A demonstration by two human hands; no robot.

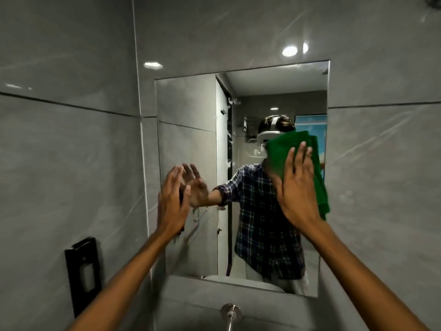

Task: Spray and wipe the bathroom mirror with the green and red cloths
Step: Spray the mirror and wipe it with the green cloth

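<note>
1. The green cloth is a bright, deep green, looks like a thick towel-type fabric, folded or bunched into a rough pad with a few layered edges showing along its top and right side.
2. It sits flat against the mirror, in the upper right part of the glass, close to the right edge. A tail of it hangs down past the wrist on the right.
3. The right hand is laid on top of the cloth, palm toward the glass, fingers straight and fairly close together, pressing it onto the mirror. So not really pinching it, more pinning it flat. The cloth sticks out above the fingertips and off to the right of the hand.
4. The left hand is over at the lower left edge of the mirror, fingers spread, palm facing the glass. It looks like it's touching or just about touching the surface; can't tell for sure. It holds nothing.
5. The 2 hands are well apart, with the green cloth only under the right one.
6. The mirror is a plain frameless rectangle on a grey tiled wall, and a metal tap pokes out just below it. A black fixture is mounted on the wall to the lower left.
</note>
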